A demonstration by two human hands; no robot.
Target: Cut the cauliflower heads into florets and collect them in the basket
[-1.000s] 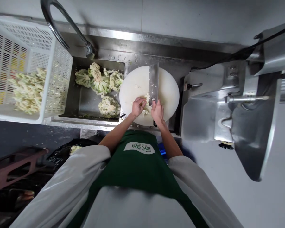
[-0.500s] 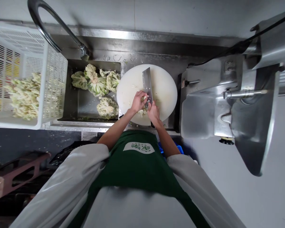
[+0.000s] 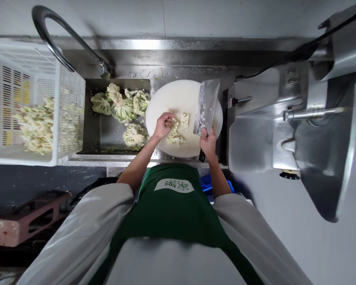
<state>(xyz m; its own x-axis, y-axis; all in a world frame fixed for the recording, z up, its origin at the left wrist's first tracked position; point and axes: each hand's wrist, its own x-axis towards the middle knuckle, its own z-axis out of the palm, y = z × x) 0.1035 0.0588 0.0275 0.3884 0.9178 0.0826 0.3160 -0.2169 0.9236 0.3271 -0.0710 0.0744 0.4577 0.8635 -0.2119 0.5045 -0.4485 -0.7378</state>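
A wide-bladed cleaver (image 3: 208, 103) lies tilted over the right side of the round white cutting board (image 3: 163, 95), its blade turned broad side up with white bits on it. My right hand (image 3: 208, 143) is closed round its handle. Toward the board's left half, my left hand (image 3: 164, 126) has curled fingers at the edge of some cauliflower pieces (image 3: 175, 134); whether it grips one is hard to make out. Another small floret (image 3: 184, 120) lies near the middle of the board.
Cauliflower heads (image 3: 121, 106) lie in the sink (image 3: 109, 130) left of the board, under a curved faucet (image 3: 68, 31). Farther left, a white basket (image 3: 56, 118) holds cut florets (image 3: 37, 126). A metal slicing machine (image 3: 252, 138) stands close on the right.
The cleaver and my right hand have moved right, away from my left hand, and the blade now shows its broad side. My left hand has shifted slightly left. More cauliflower pieces show on the board.
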